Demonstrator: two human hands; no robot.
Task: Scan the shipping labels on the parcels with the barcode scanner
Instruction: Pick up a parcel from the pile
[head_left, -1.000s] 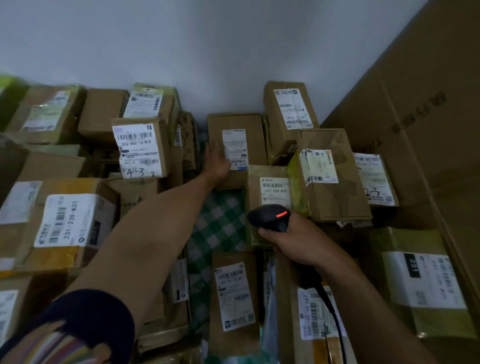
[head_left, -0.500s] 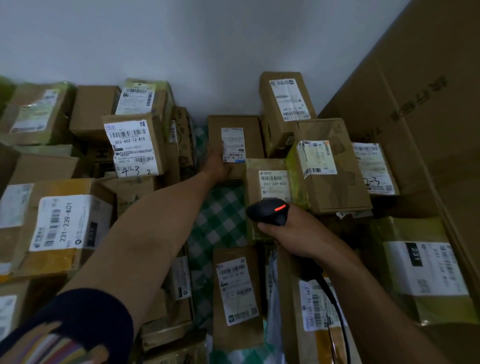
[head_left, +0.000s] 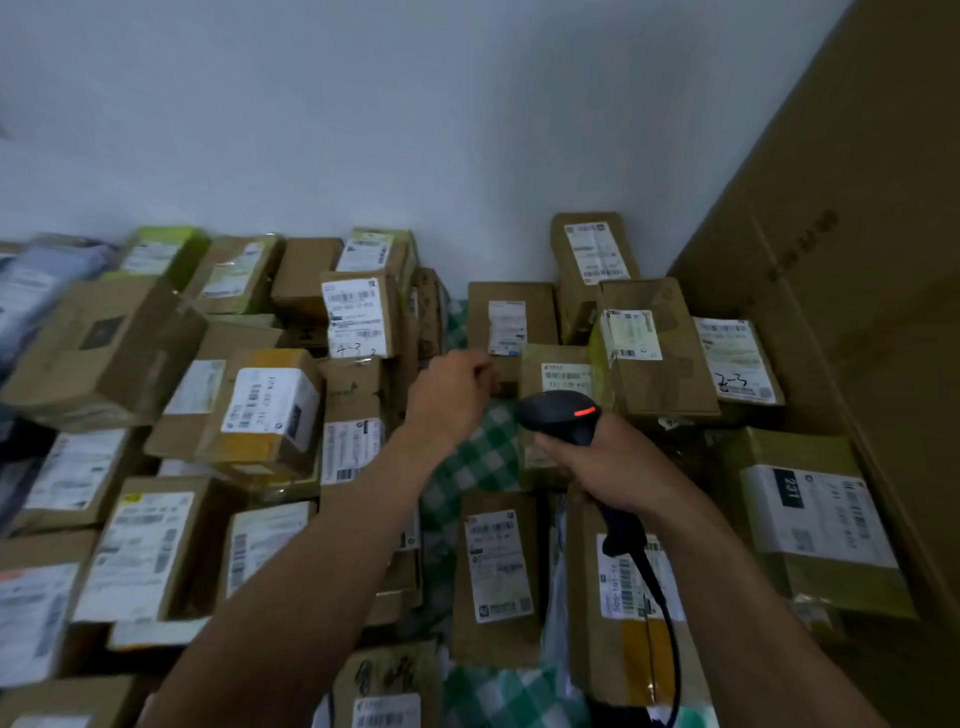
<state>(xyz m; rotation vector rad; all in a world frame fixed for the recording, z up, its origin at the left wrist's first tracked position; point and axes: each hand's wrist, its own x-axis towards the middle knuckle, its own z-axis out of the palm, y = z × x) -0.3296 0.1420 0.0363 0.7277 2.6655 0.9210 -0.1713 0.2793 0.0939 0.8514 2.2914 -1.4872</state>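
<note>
Gripping the black handheld barcode scanner by its handle, my right hand is wrapped tight around it; a red light glows on its head. My left hand hangs with fingers curled loosely, holding nothing, just beside a small brown cardboard parcel with a white shipping label, above the green checked cloth.

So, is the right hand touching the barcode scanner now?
Touching. The head view shows the right hand wrapped around the handle of the barcode scanner, with the fingers closed on it and no gap visible.
</note>
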